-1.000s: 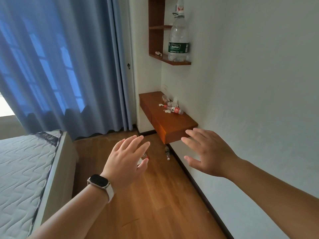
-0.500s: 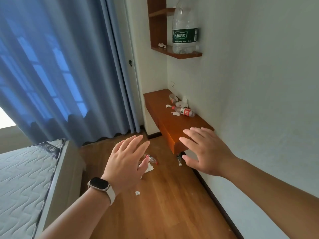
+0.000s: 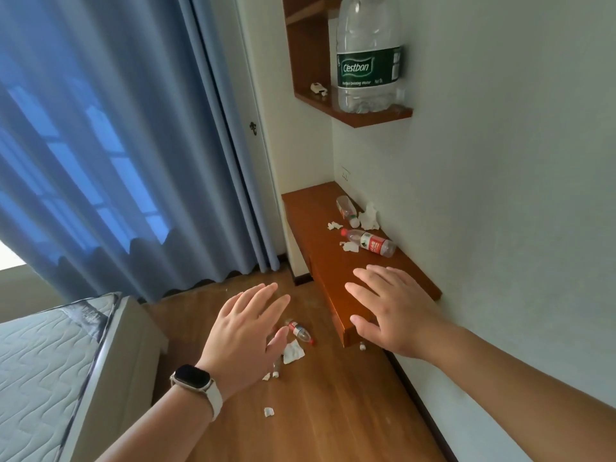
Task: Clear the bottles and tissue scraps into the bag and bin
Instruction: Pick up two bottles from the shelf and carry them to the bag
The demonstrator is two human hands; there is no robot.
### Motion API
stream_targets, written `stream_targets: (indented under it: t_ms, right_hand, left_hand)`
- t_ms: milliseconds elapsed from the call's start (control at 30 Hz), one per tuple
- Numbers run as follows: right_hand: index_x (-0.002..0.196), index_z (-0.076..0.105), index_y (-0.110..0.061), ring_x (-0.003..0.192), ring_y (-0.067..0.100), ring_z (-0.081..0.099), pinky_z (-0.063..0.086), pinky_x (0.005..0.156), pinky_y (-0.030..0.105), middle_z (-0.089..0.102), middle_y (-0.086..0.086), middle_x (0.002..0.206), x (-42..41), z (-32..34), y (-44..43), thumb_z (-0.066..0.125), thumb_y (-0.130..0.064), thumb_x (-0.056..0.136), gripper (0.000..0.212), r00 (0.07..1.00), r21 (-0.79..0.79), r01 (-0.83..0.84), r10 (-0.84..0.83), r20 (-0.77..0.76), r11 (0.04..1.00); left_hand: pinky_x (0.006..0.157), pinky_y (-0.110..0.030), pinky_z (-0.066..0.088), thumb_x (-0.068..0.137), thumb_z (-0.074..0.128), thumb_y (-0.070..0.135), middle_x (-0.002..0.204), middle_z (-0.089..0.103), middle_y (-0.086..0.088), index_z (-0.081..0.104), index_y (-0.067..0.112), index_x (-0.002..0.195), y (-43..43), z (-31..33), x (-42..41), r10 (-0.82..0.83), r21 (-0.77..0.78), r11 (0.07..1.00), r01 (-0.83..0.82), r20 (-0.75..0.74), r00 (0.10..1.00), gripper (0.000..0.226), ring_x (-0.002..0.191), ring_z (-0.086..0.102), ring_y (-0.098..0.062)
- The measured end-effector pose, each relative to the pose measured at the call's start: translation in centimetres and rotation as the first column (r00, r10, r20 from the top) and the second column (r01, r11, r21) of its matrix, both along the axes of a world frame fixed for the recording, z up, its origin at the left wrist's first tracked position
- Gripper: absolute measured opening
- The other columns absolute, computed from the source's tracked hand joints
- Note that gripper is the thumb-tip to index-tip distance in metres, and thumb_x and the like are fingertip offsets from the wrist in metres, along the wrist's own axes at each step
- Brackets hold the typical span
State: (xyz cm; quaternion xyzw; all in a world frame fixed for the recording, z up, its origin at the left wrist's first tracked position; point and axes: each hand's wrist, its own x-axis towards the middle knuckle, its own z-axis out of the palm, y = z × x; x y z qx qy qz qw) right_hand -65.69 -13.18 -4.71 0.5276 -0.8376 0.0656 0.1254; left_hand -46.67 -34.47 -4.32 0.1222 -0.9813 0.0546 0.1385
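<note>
Both hands are spread flat, palms down, fingers apart, gripping nothing. Our left hand (image 3: pixel 245 331), with a watch (image 3: pixel 190 379) on its wrist, hangs over the wooden floor (image 3: pixel 333 411); our right hand (image 3: pixel 391 308) hangs over the near end of the wall-mounted desk (image 3: pixel 320 261). We cannot tell whether the right palm touches the wood.

On the desk: a small bottle with a red label (image 3: pixel 368 242) lies on its side by the wall, red cap pointing away from the wall. Beyond it a second clear bottle (image 3: pixel 346 207) also lies flat, with a crumpled tissue (image 3: pixel 369 217) just beside it against the wall. Two smaller tissue scraps (image 3: pixel 334 225) (image 3: pixel 350 246) lie near the bottles.

On the floor: a small bottle (image 3: pixel 300 331) lies just past our left thumb, with a larger tissue piece (image 3: pixel 293 352) close beside it. Small white scraps (image 3: pixel 270 375) lie nearer to us, and one further bit (image 3: pixel 268 411) lies apart from them. A white object (image 3: pixel 361 346) shows below the desk's near corner; too little of it is visible to identify.

Above the desk, a large water bottle with a green label (image 3: pixel 366 55) stands upright on a wall shelf (image 3: pixel 363 116), with a small white scrap (image 3: pixel 318 88) beside it. Blue curtains (image 3: pixel 116 145) hang at left; a mattress corner (image 3: pixel 43 355) occupies the lower left.
</note>
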Motion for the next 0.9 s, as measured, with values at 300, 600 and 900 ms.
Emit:
stream_targets:
  t_ms: [300, 600, 900]
  right_hand:
    - [0.130, 0.058, -0.028, 0.129, 0.026, 0.050, 0.040, 0.102, 0.044, 0.055, 0.001, 0.138, -7.3, -1.4, -7.6, 0.039, -0.060, 0.092, 0.053, 0.989, 0.128, 0.144, -0.145, 0.001, 0.981]
    - [0.139, 0.049, -0.029, 0.140, 0.022, 0.035, 0.031, 0.112, 0.043, 0.044, -0.002, 0.148, -12.9, -1.5, -17.8, 0.027, -0.062, 0.093, 0.061, 0.931, 0.224, 0.347, -0.363, 0.035, 0.911]
    - [0.138, 0.050, -0.028, 0.139, 0.021, 0.037, 0.022, 0.109, 0.037, 0.044, -0.002, 0.149, -16.0, -3.4, -20.5, 0.030, -0.062, 0.093, 0.060, 0.827, 0.293, 0.520, -0.559, 0.065, 0.803]
  left_hand:
    - [0.103, -0.042, 0.039, 0.093, 0.037, 0.049, 0.136, 0.057, 0.001, 0.058, 0.026, 0.130, -9.8, -3.0, -10.9, -0.149, 0.021, 0.989, 0.148, 0.024, 0.989, 0.048, 0.127, 0.052, -0.024]
    - [0.103, -0.041, 0.040, 0.094, 0.036, 0.051, 0.138, 0.054, 0.007, 0.049, 0.034, 0.133, -22.5, -4.2, -21.9, -0.299, 0.103, 0.951, 0.291, 0.071, 0.952, 0.044, 0.128, 0.050, -0.021]
    - [0.117, -0.041, 0.013, 0.099, 0.029, 0.052, 0.158, 0.025, 0.009, 0.028, 0.039, 0.147, -27.9, -6.4, -30.0, -0.440, 0.190, 0.893, 0.408, 0.177, 0.881, 0.050, 0.147, 0.019, -0.019]
